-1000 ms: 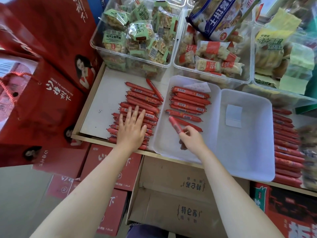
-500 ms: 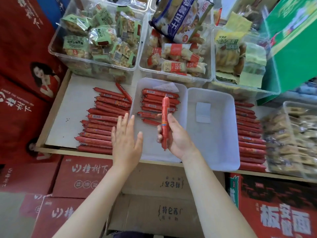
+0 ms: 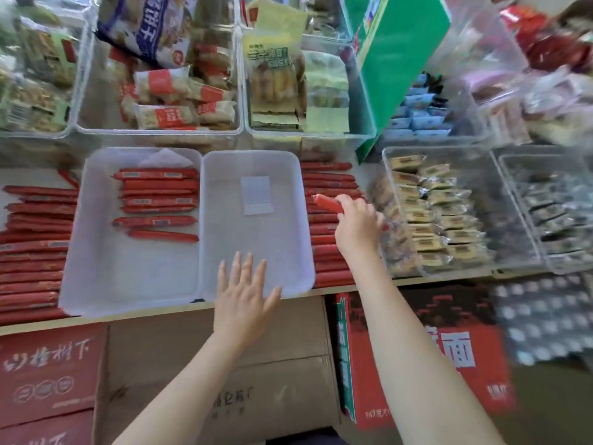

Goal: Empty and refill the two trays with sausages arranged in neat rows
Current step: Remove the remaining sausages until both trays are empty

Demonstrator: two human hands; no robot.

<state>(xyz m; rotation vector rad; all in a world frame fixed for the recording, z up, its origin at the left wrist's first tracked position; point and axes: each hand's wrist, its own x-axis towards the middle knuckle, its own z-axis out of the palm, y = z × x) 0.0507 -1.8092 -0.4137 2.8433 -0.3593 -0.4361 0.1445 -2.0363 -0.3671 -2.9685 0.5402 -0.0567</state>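
Cluttered shop surface [image 3: 38, 321], two trays side by side. Right hand [image 3: 358, 228] gripped one sausage [image 3: 327, 203] over right-hand pile [image 3: 324, 239], axis 10-to-4; empty tray [image 3: 256, 226] at 9 o'clock. Left hand [image 3: 242, 295] spread flat, empty.

Trays [image 3: 96, 284]: two, side by side.
Sausages in left tray [image 3: 157, 200]: about seven.
Sausages in right tray: none.
Sausage in right hand [image 3: 329, 203]: one.
Paper slips in trays [image 3: 256, 194]: two.

Frosted matt plastic trays [image 3: 256, 252], glossy-wrapped sausages [image 3: 154, 221]
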